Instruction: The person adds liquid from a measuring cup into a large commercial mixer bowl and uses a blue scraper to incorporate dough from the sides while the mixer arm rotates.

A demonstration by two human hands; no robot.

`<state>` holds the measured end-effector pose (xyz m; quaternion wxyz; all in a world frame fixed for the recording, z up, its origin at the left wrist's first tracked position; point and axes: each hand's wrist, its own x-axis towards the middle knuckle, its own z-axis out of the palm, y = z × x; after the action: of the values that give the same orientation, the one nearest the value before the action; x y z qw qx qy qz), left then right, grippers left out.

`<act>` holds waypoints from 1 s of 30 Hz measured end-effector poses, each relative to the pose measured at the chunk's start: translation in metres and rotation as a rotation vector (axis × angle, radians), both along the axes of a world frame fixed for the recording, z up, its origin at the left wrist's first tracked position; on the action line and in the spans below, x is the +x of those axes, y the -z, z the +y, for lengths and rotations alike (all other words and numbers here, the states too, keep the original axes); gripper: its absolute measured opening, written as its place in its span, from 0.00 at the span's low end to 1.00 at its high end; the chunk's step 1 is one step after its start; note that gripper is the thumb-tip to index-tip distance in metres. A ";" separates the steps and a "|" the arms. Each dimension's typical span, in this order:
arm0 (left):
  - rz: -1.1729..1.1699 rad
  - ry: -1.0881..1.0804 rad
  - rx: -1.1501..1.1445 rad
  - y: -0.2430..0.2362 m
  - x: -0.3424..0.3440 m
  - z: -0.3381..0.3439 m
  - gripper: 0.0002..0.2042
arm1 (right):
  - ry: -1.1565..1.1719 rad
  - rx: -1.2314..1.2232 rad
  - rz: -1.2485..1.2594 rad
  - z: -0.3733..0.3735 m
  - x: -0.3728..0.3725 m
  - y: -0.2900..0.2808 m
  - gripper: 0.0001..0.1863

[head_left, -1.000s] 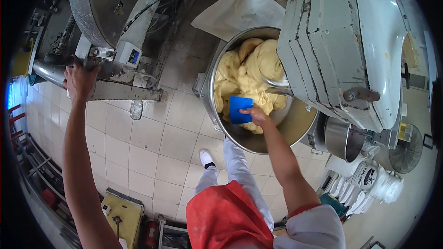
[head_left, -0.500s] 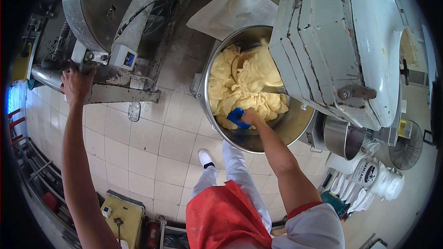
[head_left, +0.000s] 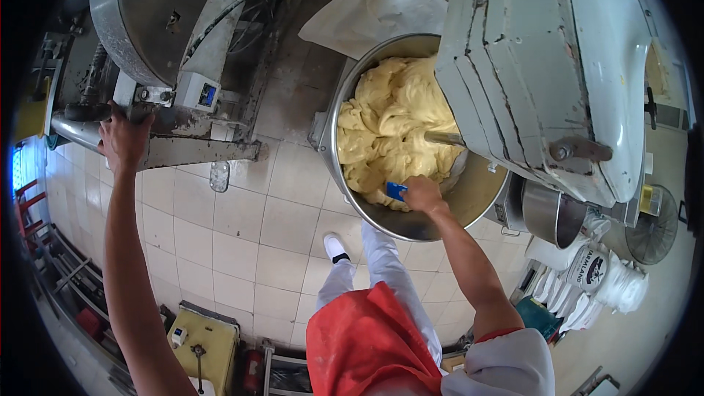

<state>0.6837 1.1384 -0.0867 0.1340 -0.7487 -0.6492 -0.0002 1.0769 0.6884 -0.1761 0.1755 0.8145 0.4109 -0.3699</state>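
Observation:
In the mixing bowl [head_left: 339,169] lies a big mass of pale yellow dough [head_left: 400,103], soft and folded. At the bowl's near side my right hand [head_left: 424,195] is closed on a blue scraper [head_left: 396,191]. The scraper's far edge meets the dough, and the fingers partly cover the tool. A metal mixer tool [head_left: 444,138] reaches into the dough from under the mixer head [head_left: 513,73]. Far to the left, my left hand [head_left: 125,139] rests against the metal frame [head_left: 180,150] of another machine, thumb and fingers apart, just beside a dark round knob [head_left: 86,112].
The grey mixer head overhangs the bowl's right side. White sheeting [head_left: 374,15] hangs behind the bowl. A smaller steel bowl [head_left: 554,213] and stacked white bags [head_left: 587,271] stand at right. Yellow equipment [head_left: 205,345] sits at lower left on the tiled floor [head_left: 235,249].
My right hand and the blue scraper have shifted slightly right, and less of the scraper shows. The dough has turned and changed shape in the bowl. My left hand stays on the frame.

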 end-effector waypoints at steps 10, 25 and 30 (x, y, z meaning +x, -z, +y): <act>0.009 -0.034 -0.044 -0.002 0.002 0.004 0.49 | 1.540 0.313 1.275 0.029 -0.008 0.148 0.23; 0.051 -0.090 -0.048 -0.017 0.009 -0.011 0.48 | 0.320 0.422 0.287 0.025 -0.015 0.015 0.14; 0.020 -0.056 -0.028 -0.004 -0.004 0.002 0.47 | 0.371 1.149 0.101 0.080 -0.026 0.004 0.08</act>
<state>0.6798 1.1400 -0.0828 0.1300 -0.7320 -0.6685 0.0202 1.0513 0.7687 -0.1805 -0.3794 0.8185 0.4039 -0.1514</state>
